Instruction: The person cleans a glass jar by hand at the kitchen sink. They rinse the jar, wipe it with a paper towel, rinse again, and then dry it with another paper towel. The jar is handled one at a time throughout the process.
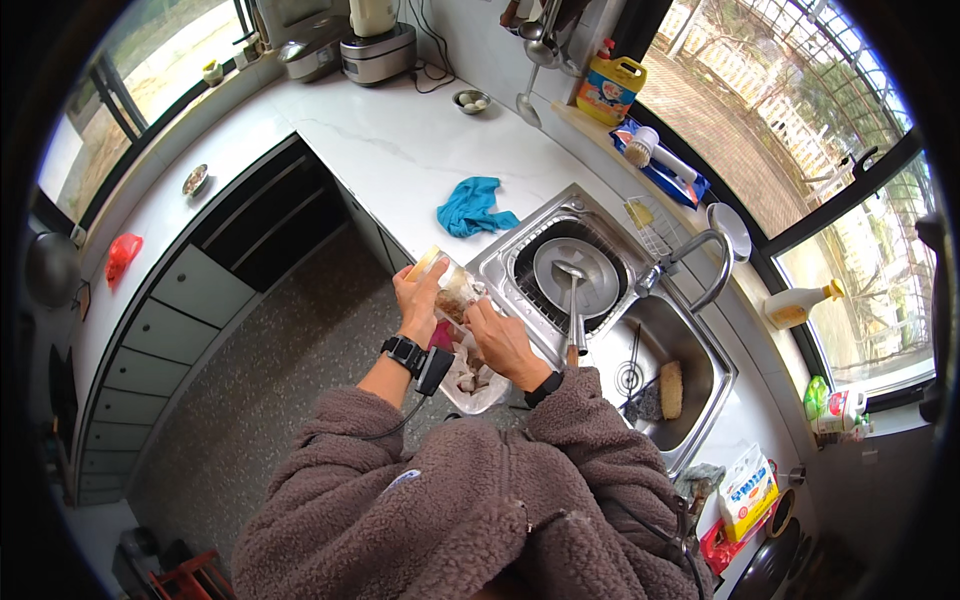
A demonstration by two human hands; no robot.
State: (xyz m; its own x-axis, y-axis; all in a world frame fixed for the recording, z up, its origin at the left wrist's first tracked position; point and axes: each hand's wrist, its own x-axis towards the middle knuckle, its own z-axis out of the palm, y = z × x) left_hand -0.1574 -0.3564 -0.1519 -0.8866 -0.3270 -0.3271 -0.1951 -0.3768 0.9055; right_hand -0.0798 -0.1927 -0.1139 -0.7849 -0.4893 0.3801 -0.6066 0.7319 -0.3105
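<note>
My left hand (420, 304) grips a clear container (453, 279) with a yellowish end, tilted over the floor beside the sink counter. Brownish matter (451, 304) shows at its lower end. My right hand (501, 341) has bent fingers against that lower end; whether they pinch anything is hidden. Directly beneath both hands is a waste bin (480, 403) with a pale liner, holding crumpled white tissue-like waste (471, 373). Something pink (442, 335) shows between the left wrist and the bin.
Right of my hands, the steel sink (686, 352) has a drying basket with a metal lid (551, 262) and ladle (574, 289). A sponge (671, 390) lies in the basin under the faucet (716, 240). A blue cloth (476, 208) and a bowl of eggs (471, 102) rest on the counter.
</note>
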